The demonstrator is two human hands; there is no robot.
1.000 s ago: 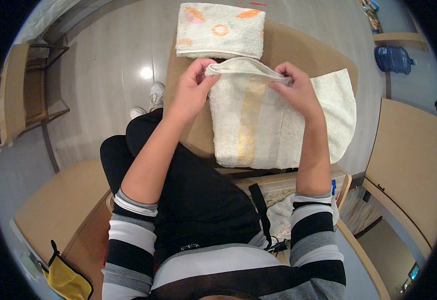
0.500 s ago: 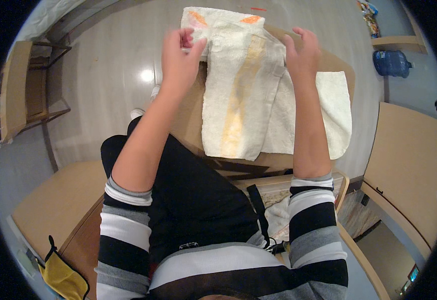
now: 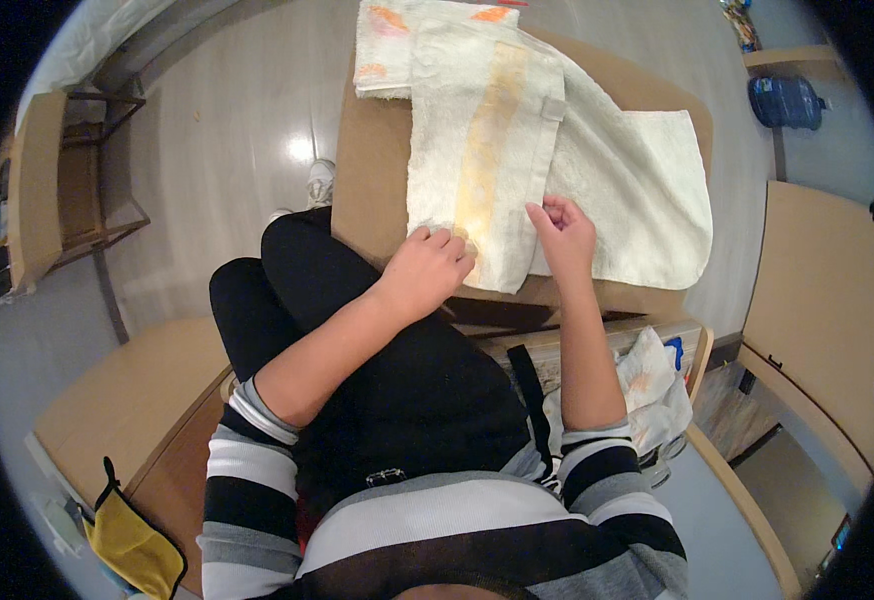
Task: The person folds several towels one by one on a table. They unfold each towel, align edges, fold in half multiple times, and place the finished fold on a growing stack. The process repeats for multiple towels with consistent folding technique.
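Cream terry towel with a yellow-orange stripe is lying folded lengthwise on the brown table top, with its near short edge right in front of the person and its far end running up toward the top of the view. It sits partly over a second plain cream towel that's spread out flat to the right, and its far end overlaps a white folded towel with orange and pink patches at the far edge of the table. Left hand is resting on the near left corner of the striped towel, fingers curled loosely down and pressing on the fabric, not really gripping anything as far as I can see. Right hand is at the near right edge of the same towel, fingers bent inward with the fingertips pinching or touching the edge, can't tell for sure if it's got a proper hold. Both hands are close together, just a strip of towel between them. Off to the side there's a blue water jug on the floor at upper right, and a yellow cloth bag hanging at lower left
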